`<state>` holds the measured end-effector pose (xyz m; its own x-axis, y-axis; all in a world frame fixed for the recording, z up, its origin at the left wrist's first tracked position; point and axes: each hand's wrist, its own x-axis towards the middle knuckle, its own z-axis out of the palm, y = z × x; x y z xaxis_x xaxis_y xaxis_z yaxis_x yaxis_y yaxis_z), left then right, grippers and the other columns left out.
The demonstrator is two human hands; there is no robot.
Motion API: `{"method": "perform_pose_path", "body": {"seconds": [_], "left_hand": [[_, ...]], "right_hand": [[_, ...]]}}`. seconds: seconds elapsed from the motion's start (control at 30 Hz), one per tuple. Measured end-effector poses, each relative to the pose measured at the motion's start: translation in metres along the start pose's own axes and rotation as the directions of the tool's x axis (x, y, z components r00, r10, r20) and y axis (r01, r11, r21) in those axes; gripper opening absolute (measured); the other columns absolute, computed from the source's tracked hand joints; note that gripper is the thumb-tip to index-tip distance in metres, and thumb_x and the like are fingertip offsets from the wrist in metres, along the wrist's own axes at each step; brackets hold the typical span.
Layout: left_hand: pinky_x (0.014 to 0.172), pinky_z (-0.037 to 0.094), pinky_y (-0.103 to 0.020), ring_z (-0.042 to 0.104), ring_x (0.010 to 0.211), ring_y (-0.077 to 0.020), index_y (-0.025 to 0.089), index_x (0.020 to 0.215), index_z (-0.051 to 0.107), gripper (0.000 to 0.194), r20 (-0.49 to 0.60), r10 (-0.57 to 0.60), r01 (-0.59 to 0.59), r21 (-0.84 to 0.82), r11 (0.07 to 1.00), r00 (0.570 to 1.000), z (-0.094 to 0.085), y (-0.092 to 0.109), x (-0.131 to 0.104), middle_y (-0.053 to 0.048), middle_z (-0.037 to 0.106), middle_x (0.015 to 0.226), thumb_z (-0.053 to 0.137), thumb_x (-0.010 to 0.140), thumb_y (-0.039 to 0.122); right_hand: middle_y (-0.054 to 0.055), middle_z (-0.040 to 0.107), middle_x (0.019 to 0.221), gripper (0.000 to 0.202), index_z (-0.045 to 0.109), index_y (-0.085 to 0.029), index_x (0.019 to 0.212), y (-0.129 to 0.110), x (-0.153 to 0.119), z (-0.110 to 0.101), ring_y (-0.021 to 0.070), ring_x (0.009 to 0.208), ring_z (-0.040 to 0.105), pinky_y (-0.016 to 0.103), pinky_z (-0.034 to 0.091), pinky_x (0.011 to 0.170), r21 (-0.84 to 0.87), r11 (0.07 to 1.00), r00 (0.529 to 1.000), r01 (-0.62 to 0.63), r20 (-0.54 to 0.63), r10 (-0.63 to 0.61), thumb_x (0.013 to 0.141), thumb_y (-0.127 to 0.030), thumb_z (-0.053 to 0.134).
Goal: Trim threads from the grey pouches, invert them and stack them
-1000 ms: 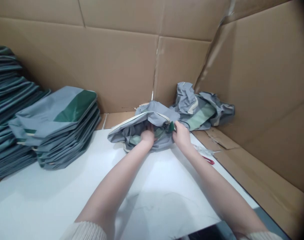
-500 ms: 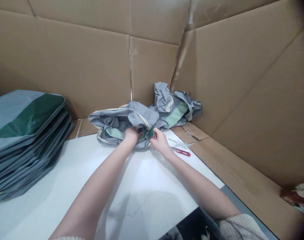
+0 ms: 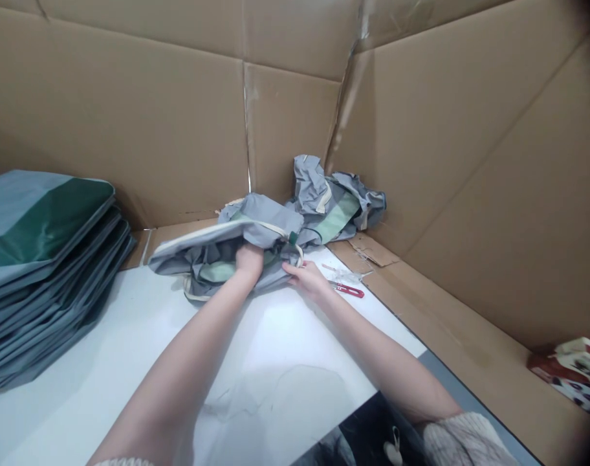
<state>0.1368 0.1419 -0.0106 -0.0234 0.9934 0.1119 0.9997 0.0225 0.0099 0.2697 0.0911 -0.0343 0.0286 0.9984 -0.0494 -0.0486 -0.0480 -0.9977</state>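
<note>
A grey fabric bag [image 3: 270, 208] with cream zipper edging and pale green patches inside lies on the white table. My left hand [image 3: 249, 260] reaches into its opening; the fingers are hidden in the fabric. At the bag's right end, my right hand [image 3: 306, 277] pinches the edge between thumb and fingers. A small dark green tab [image 3: 293, 238] sits on the zipper edging just above that hand. Behind, to the right, rests a second crumpled grey and green fabric piece [image 3: 342, 206].
Red-handled thread snips [image 3: 348, 289] lie right of my right hand, beside scraps of clear plastic [image 3: 349, 274]. On the left rises a stack of folded grey and green bags [image 3: 47, 278]. Cardboard walls [image 3: 178, 116] enclose the table [image 3: 275, 388]. A printed box [image 3: 571, 372] stands far right.
My right hand has let go of the green tab and moved down onto the bag's edge. My left hand has slipped deeper inside, and the bag's upper rim now stretches further left.
</note>
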Motion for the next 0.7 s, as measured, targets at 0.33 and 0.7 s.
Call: {"method": "perform_pose_path", "body": {"seconds": [0.33, 0.7], "left_hand": [[0.099, 0.039, -0.046, 0.047, 0.113, -0.0194, 0.019, 0.116, 0.047, 0.042, -0.145, -0.147, 0.141, -0.055, 0.989, 0.978, -0.006, -0.011, 0.012, -0.007, 0.048, 0.123, 0.046, 0.082, 0.043], [0.090, 0.047, -0.041, 0.053, 0.104, -0.0173, 0.017, 0.114, 0.048, 0.040, 0.048, 0.118, -0.112, -0.101, 0.988, 0.992, 0.003, 0.003, 0.002, -0.007, 0.053, 0.116, 0.050, 0.081, 0.039]], "right_hand": [[-0.008, 0.037, 0.052, 0.023, 0.037, -0.019, 0.071, 0.004, -0.014, 0.007, 0.0075, 0.044, 0.038, 0.018, 0.034, 0.040, 0.004, 0.999, 0.998, 0.054, -0.025, -0.053, 0.062, -0.025, 0.057], [0.000, 0.050, 0.063, 0.019, 0.046, -0.017, 0.074, -0.004, -0.022, 0.000, 0.0132, 0.054, 0.054, 0.025, 0.046, 0.047, -0.012, 0.997, 0.995, 0.080, 0.066, -0.079, 0.070, -0.035, 0.049]]}}
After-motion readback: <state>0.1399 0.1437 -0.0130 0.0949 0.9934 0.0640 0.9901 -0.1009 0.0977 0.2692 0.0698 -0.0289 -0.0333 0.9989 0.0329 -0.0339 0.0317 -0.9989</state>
